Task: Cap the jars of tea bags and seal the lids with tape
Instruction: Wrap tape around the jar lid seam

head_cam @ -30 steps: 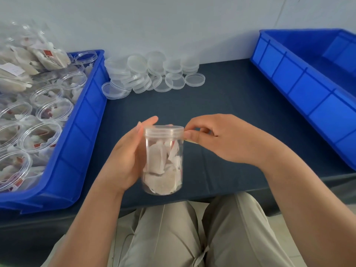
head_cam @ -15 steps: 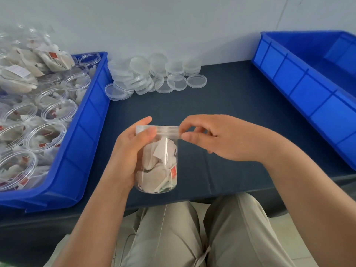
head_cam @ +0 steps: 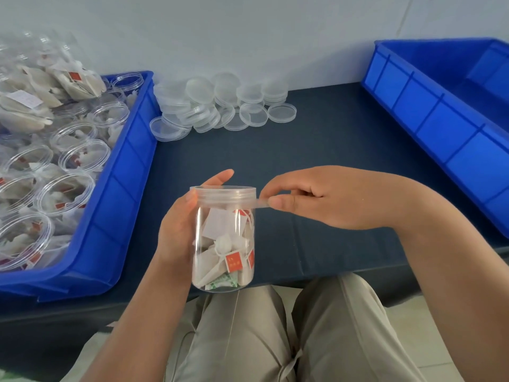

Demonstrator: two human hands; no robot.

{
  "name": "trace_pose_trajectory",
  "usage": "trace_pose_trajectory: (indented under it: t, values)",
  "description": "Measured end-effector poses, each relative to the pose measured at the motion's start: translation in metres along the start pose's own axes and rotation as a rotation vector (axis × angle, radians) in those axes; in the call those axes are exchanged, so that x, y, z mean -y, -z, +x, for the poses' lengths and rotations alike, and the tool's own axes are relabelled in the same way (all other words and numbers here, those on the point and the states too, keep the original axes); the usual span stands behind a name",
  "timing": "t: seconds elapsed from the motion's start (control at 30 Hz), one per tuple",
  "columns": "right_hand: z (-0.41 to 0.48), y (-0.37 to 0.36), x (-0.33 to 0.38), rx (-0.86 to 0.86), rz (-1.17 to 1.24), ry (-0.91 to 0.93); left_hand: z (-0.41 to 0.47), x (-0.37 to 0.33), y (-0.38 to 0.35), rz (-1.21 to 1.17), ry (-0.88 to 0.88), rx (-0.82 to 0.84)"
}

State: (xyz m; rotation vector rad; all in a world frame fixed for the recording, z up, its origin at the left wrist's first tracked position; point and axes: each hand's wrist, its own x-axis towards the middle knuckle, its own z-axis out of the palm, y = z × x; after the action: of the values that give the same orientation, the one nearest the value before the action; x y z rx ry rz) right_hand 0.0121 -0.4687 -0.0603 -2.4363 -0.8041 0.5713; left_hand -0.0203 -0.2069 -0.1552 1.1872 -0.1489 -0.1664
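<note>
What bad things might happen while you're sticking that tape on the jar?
The clear tape is pinched only at its tip by the right hand, so it might slip, twist or stick to itself. The jar is held off the table by the left hand alone, over the lap, so a tug might make it drop.

The red tags [head_cam: 233,263] on the tea bags in the jar [head_cam: 224,239] carry print too small to read.

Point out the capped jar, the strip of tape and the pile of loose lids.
capped jar [head_cam: 224,244], head view, on its clear wall
strip of tape [head_cam: 260,204], head view, on the stretch beside the lid
pile of loose lids [head_cam: 220,106], head view, on the middle lids
</note>
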Motion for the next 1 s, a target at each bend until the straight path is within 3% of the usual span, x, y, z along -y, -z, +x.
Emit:
trace_pose_trajectory:
  t: [0.2, 0.4, 0.6, 0.7, 0.8, 1.0]
  values:
    - [0.0, -0.004, 0.001, -0.035, 0.009, -0.02, 0.003, -0.001, -0.006, -0.115, 0.091, 0.069]
    - [0.004, -0.014, -0.008, -0.187, 0.006, -0.086, 0.013, -0.009, -0.005, 0.188, 0.092, 0.059]
    - [0.008, -0.022, -0.005, -0.297, -0.013, -0.124, 0.009, -0.004, -0.013, 0.381, 0.024, -0.11]
    - [0.012, -0.028, 0.001, -0.345, -0.022, -0.096, 0.01, -0.005, -0.027, 0.523, -0.043, -0.307]
    - [0.011, -0.027, 0.003, -0.299, 0.048, -0.049, 0.011, -0.014, -0.027, 0.333, 0.012, -0.344]
    - [0.004, -0.019, 0.004, -0.24, 0.043, 0.015, 0.0, -0.032, -0.016, 0.087, 0.132, -0.146]
